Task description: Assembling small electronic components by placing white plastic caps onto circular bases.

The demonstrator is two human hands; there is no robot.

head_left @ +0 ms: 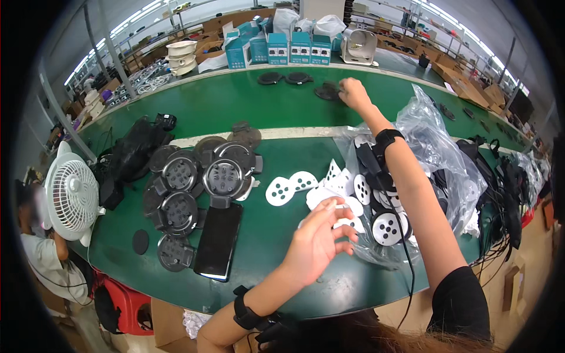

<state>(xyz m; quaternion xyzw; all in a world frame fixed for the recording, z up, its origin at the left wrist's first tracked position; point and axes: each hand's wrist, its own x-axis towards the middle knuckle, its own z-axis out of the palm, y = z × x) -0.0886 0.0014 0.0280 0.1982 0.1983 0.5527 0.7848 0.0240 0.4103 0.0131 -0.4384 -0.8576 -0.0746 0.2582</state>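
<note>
The dark round disc [325, 91] lies on the green belt [206, 97] beyond the bench [276, 253], at the right hand [353, 93], whose fingers bunch by its edge; whether they pinch it I cannot tell. The left hand [312, 244] is loosely spread, half curled near white cards [281, 192]. The disc looks light, stiff and smooth, probably best held by its rim. The bench is glossy green; teal boxes [288, 50] stand behind the belt

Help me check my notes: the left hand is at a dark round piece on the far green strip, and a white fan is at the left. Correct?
One slip: the head view shows the right hand, not the left hand, at the dark round piece. The rest stands.
</note>
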